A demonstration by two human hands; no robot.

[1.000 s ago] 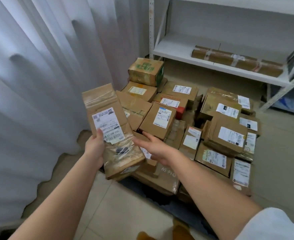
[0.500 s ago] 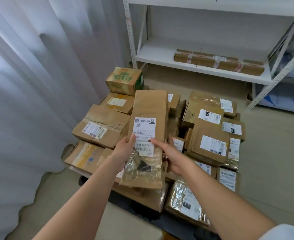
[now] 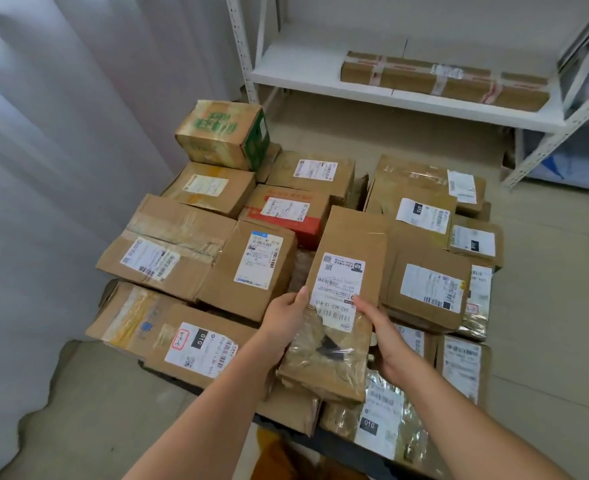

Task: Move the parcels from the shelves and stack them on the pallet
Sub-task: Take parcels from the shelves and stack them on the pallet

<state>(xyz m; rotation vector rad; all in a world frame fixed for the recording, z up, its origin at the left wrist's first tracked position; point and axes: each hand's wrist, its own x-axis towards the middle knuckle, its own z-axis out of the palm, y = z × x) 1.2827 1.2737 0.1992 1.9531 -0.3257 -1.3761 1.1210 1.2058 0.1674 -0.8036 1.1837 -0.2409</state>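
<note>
Left hand (image 3: 287,315) and right hand (image 3: 384,336) clamp fingers on a long flat parcel's (image 3: 346,289) side edges (likely light, slightly floppy, crinkly-taped).

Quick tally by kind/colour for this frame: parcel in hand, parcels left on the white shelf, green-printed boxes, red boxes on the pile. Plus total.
held parcel, gripped by left hand and right hand: 1
long taped parcel on the shelf: 1
green-printed box: 1
red-sided box: 1
Total: 4. Plain brown ones on the pile overlap too much to count.
</note>
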